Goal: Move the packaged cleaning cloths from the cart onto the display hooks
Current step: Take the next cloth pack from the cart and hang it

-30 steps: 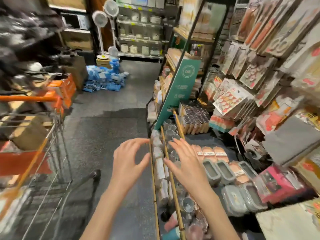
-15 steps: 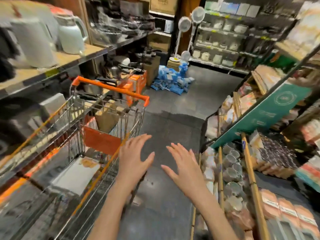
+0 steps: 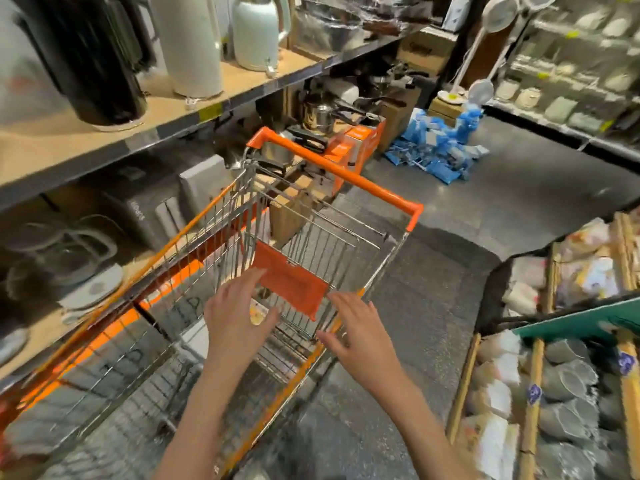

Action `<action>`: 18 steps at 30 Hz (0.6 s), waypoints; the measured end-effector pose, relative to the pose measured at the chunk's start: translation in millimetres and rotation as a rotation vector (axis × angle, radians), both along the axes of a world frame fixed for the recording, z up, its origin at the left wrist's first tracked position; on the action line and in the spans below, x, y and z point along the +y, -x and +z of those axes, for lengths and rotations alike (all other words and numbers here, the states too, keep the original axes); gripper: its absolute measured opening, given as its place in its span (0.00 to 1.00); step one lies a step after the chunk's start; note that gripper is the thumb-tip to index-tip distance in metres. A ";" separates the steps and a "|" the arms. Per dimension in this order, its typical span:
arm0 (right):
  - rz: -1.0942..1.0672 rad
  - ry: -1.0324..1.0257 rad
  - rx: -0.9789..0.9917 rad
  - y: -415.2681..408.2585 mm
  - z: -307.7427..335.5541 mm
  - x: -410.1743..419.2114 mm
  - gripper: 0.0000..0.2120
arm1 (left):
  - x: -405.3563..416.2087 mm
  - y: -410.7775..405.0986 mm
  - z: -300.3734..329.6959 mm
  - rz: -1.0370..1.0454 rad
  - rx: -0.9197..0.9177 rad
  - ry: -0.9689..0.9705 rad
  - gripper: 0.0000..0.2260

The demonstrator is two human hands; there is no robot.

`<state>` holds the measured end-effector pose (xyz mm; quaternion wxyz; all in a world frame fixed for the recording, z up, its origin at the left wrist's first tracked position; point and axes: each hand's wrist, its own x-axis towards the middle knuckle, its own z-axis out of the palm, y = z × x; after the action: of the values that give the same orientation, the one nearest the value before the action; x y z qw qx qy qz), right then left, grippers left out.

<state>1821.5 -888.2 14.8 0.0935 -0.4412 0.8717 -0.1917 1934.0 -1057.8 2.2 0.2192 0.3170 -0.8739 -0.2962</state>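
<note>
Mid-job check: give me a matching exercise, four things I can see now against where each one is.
Things:
1. orange cart handle
2. white jug with a handle
3. blue packets in a pile
4. left hand

Places:
A. on the floor
B. over the wire cart basket
C. on the upper wooden shelf
D. across the cart's far end

Pairs: 1-D, 2-C, 3-A, 4-B

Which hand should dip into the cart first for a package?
Left, probably. The left hand is open over the cart basket, just above a pale package; the right hand is over the near rim.
</note>
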 end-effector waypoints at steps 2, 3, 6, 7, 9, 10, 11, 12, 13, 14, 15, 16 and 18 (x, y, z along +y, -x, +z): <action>0.063 0.001 -0.016 8.2 -15.5 -30.4 0.31 | -20.8 1.2 -11.3 0.069 -0.023 -0.032 0.26; 0.090 0.011 -0.006 13.9 -23.9 -44.9 0.31 | -30.5 3.2 -18.0 0.106 -0.038 -0.040 0.26; 0.173 -0.035 -0.062 33.5 -52.2 -90.5 0.30 | -55.2 8.1 -41.7 0.212 -0.111 -0.079 0.27; 0.208 -0.054 -0.101 40.9 -63.7 -106.3 0.30 | -60.2 8.9 -50.8 0.239 -0.138 -0.095 0.27; 0.258 -0.084 -0.164 57.7 -89.2 -138.5 0.30 | -66.8 10.6 -69.6 0.300 -0.182 -0.123 0.27; 0.284 -0.109 -0.192 65.8 -102.5 -154.1 0.30 | -69.4 12.2 -80.1 0.328 -0.199 -0.134 0.28; 0.313 -0.134 -0.216 73.3 -116.6 -168.3 0.31 | -71.4 14.8 -89.2 0.354 -0.214 -0.148 0.28; 0.337 -0.165 -0.245 79.8 -131.8 -181.0 0.31 | -73.8 17.5 -100.5 0.378 -0.229 -0.162 0.29; 0.358 -0.192 -0.266 85.6 -146.0 -192.9 0.31 | -77.0 20.7 -112.7 0.402 -0.252 -0.175 0.30; 0.372 -0.226 -0.286 90.5 -161.5 -204.1 0.31 | -81.0 23.8 -124.2 0.419 -0.266 -0.195 0.30; 0.380 -0.249 -0.300 94.4 -175.3 -214.4 0.31 | -85.4 26.4 -135.4 0.434 -0.263 -0.222 0.30; 0.384 -0.270 -0.323 98.1 -191.1 -223.9 0.31 | -90.8 29.1 -147.4 0.445 -0.249 -0.248 0.29; 0.383 -0.304 -0.377 102.3 -221.3 -239.5 0.30 | -99.6 33.6 -167.5 0.447 -0.232 -0.294 0.28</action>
<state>1719.2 -1127.6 -206.5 0.3530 -0.5352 0.7585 -0.1167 1900.5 -1157.4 -165.4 0.1293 0.5619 -0.7492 -0.3260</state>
